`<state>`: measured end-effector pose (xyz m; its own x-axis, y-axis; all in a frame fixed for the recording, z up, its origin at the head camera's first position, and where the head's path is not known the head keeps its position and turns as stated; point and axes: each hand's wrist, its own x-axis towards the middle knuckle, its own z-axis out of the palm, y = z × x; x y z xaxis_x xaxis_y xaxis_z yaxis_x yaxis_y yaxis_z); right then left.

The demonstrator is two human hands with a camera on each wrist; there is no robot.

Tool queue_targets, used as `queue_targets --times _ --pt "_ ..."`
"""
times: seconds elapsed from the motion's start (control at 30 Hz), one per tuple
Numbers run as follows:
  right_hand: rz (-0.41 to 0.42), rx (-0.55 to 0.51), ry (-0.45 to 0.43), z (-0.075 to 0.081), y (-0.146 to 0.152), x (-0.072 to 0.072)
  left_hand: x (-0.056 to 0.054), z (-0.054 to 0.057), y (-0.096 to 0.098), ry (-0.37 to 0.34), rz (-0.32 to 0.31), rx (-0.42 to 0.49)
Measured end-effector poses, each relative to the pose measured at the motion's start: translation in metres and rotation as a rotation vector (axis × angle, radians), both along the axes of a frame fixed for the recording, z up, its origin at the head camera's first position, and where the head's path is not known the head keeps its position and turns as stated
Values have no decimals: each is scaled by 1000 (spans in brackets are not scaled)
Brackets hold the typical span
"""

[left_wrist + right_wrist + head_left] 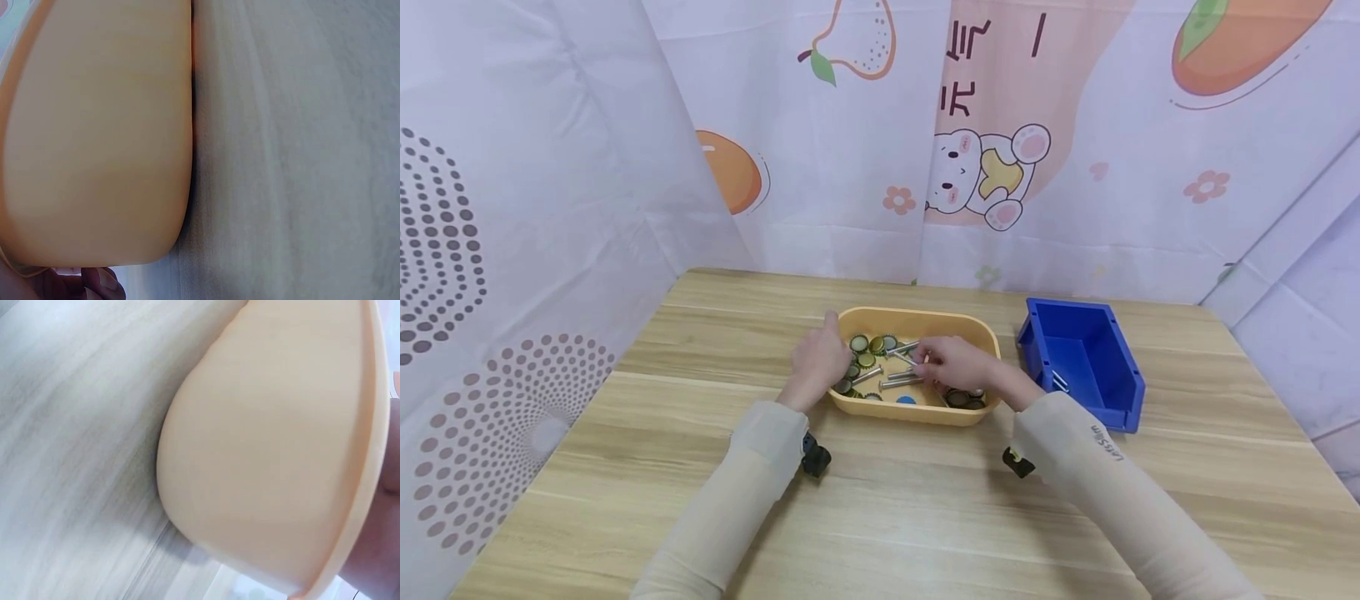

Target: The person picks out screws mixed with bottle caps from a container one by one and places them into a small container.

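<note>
A pale orange oblong basin (917,411) stands on the table with bottle caps (867,360) and several silver bolts (901,383) lying in it. My left hand (822,360) grips the basin's left end. In the left wrist view its fingers (103,282) show beyond that end wall. My right hand (958,364) reaches over the right rim into the basin and pinches a silver bolt (904,359) between thumb and fingertips. The right wrist view shows mostly the basin's outer wall (269,444); the fingertips are hidden there.
To the right of the basin sits an open-fronted blue bin (1086,367), with a few silver bolts (1060,382) at its left side. A blue cap (906,400) lies by the basin's near wall. Printed curtains (820,192) hang behind the wooden table (910,517).
</note>
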<state>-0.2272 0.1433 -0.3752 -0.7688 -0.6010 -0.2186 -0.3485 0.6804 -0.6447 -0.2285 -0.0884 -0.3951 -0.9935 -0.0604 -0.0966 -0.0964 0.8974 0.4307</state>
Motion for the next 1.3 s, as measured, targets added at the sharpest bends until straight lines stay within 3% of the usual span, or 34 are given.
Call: queue_targets --times 0.2,0.67,1.0,1.3 --pt "-16 -4 -21 3 7 -1 0 0 0 1 1 -10" --pt "-73 -159 -40 29 39 -4 0 1 -1 -4 3 7" --pt "-172 -88 79 51 71 -5 1 2 0 -3 4 7" --pt "-201 -32 110 61 103 -4 1 2 0 -10 5 10"
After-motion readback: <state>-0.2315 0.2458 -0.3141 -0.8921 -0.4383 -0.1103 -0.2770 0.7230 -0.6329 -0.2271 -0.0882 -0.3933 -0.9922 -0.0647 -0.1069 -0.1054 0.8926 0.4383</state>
